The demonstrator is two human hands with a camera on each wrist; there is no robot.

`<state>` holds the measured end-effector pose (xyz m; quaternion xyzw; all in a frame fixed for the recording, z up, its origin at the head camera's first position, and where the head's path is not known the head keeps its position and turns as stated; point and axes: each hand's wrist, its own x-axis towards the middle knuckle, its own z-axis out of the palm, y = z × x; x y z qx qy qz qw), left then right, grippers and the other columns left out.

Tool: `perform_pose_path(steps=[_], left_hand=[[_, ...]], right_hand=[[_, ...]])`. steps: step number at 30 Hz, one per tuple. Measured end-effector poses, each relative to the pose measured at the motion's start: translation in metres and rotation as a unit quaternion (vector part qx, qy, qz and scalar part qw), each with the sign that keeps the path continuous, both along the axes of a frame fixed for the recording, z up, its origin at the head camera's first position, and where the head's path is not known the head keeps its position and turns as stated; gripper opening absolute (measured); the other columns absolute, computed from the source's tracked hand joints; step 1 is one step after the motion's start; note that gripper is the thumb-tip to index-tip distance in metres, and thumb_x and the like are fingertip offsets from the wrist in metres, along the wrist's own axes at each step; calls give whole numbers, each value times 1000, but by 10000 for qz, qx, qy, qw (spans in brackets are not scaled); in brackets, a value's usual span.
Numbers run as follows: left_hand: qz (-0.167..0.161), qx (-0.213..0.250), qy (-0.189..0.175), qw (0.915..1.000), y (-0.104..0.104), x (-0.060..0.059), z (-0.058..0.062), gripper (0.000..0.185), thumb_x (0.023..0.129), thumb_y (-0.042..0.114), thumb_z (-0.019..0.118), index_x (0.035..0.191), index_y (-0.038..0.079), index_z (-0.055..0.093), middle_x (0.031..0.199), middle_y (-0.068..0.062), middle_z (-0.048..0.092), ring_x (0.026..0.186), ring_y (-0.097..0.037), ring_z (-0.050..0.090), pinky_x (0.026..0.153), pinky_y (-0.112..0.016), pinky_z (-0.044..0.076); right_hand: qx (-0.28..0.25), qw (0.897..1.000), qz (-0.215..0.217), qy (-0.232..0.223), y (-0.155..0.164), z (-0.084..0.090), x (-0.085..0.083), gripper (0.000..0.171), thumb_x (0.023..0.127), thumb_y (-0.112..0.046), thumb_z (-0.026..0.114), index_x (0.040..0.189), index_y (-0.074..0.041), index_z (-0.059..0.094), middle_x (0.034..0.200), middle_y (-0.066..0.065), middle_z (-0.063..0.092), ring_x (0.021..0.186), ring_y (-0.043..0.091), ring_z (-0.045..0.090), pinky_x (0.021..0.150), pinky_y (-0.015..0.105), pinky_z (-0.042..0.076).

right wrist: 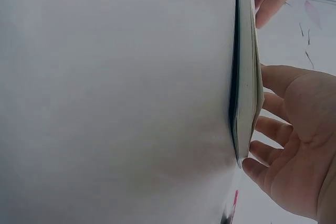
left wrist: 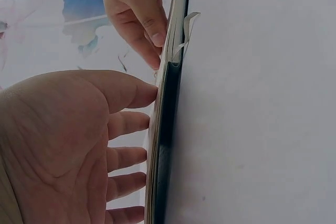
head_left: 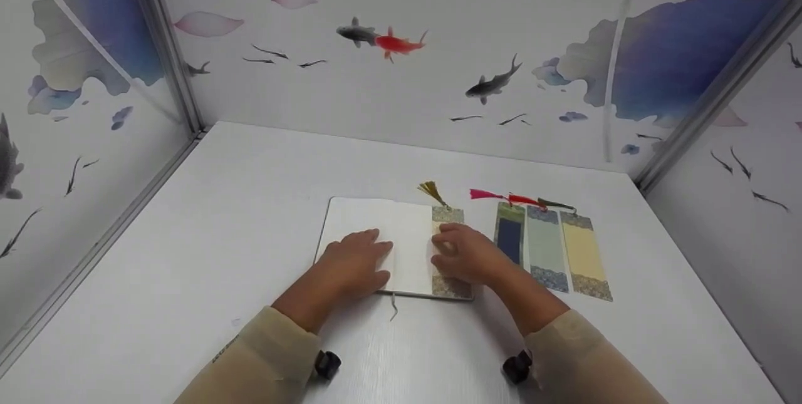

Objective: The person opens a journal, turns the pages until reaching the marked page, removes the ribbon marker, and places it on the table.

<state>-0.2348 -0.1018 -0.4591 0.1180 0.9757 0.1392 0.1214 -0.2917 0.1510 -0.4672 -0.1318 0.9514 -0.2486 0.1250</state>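
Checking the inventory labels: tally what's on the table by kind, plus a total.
Notebooks: 1, open notebook under both hands.
Bookmarks: 4, one on the right page under the right hand, three beside the notebook: blue, grey-green, yellow.
Total: 5.
The left hand rests flat on the left page.

The right hand [head_left: 467, 255] covers the bookmark's [head_left: 448, 215] middle; its pattern there perhaps continues.

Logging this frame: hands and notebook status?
Left hand flat on open notebook, left page. Right hand pressing tasselled bookmark onto right page. Three spare bookmarks on table to the right, clear of both hands.
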Motion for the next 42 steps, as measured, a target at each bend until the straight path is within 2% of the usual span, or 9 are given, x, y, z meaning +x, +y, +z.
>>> perform_pose_path(steps=[6,10,13,16,21,32,35,39,42], left_hand=[[-71,-11,46,10000,-1,1,1,63,106,41,59,165,24,45,177,-5,33,165,-31,30,129,-62,32],[-82,7,67,9999,-1,1,1,63,106,40,59,165,24,45,177,-6,34,165,-31,31,129,-62,32],[-95,5,62,9999,-1,1,0,62,106,40,59,165,24,45,177,-6,33,165,-31,31,129,-62,32],[-96,-3,50,9999,-2,1,0,62,106,41,58,165,24,45,177,-6,32,165,-31,30,129,-62,32],[-131,-22,33,9999,-2,0,-1,63,106,41,58,165,24,44,178,-6,32,165,-31,30,129,-63,32],[-107,-18,-5,9999,-1,0,-1,64,106,41,57,166,24,43,178,-6,31,166,-30,28,130,-62,31],[-94,-26,-13,10000,-1,0,-1,64,106,41,58,166,23,43,178,-5,31,166,-29,28,130,-61,31],[-113,-46,10,9999,-1,0,-1,63,106,41,57,166,23,43,178,-6,31,166,-30,28,130,-61,32],[-119,-43,21,9999,-1,0,-1,63,107,40,56,166,23,43,178,-6,31,166,-30,29,129,-61,32]], right_hand=[[-122,9978,-655,-10,3,2,1,77,91,-38,85,158,-17,54,174,11,36,162,43,33,126,65,36],[-136,9935,-1113,-190,5,3,0,90,88,-41,87,163,-14,45,170,17,41,158,44,40,123,66,40],[-189,9922,-1209,-258,7,4,-1,96,89,-40,87,166,-9,39,162,21,50,151,43,49,122,62,44],[-330,9902,-1324,-284,7,4,-1,90,89,-36,88,162,-8,45,151,20,61,139,38,61,117,58,50],[-495,9868,-1496,-378,6,6,0,75,89,-31,88,153,-9,55,139,16,68,124,31,67,110,55,56],[-733,9840,-1572,-397,4,7,-1,65,89,-25,88,144,-5,61,136,17,70,121,31,68,109,53,57],[-757,9845,-1538,-371,4,8,-1,70,89,-23,88,148,-2,57,138,19,69,125,33,67,110,53,56],[-775,9836,-1565,-442,4,8,-2,88,90,-23,87,161,2,42,150,23,61,138,39,62,114,56,53],[-795,9831,-1581,-467,4,8,-2,94,90,-23,87,164,3,35,154,26,57,142,42,58,116,56,51]])
